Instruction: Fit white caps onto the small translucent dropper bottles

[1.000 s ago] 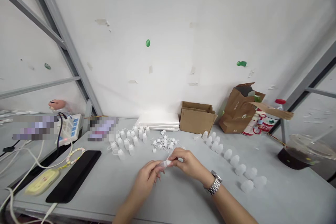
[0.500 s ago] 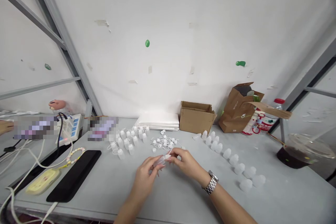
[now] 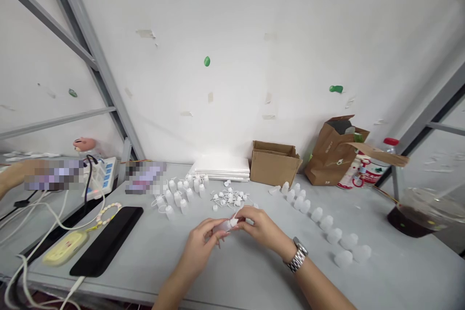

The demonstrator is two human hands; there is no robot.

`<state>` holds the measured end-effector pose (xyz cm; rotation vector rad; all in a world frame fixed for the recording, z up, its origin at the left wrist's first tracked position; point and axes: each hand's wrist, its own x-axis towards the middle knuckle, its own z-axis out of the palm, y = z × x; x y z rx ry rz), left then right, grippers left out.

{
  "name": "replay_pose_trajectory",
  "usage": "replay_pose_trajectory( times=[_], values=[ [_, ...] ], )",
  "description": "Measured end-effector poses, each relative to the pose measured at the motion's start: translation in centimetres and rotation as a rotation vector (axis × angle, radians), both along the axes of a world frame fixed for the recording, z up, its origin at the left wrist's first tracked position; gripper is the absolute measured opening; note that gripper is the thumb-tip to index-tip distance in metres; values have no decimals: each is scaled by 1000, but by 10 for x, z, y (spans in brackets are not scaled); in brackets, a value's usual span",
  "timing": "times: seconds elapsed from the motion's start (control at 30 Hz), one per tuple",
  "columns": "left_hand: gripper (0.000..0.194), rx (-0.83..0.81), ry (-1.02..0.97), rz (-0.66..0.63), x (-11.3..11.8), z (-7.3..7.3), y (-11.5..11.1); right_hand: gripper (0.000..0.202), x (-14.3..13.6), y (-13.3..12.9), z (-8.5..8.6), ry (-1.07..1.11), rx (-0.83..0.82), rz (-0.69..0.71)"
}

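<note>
My left hand (image 3: 199,248) is closed around a small translucent plastic bottle (image 3: 222,226), which lies tilted with its neck to the right. At that neck, my right hand (image 3: 264,227) pinches a white cap (image 3: 233,222) with a thin strap sticking up; whether it is seated cannot be made out. Just beyond the hands lies a loose pile of white strapped caps (image 3: 230,196). To the left stand several capped bottles (image 3: 177,198). A slanting row of bottles without caps (image 3: 327,223) runs along the right side.
A cardboard box (image 3: 275,163), a white stack of sheets (image 3: 221,168) and a paper bag (image 3: 329,155) stand by the wall. A lidded drink cup (image 3: 409,218) is at far right. On the left are a black pad (image 3: 107,241), cables and another person's hand (image 3: 27,170).
The view has shifted slightly. My hands still hold the bottle and cap together, and the cap's strap now points up more clearly. The other person's hand has reached further in at left.
</note>
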<state>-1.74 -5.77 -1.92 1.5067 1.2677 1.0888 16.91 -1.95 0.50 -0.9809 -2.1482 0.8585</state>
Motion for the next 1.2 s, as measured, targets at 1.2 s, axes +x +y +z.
replay_pose_trajectory(
  times=[1.2],
  values=[
    [26, 0, -23, 113, 18, 0, -6, 30, -6, 2, -10, 42, -70, -107]
  ],
)
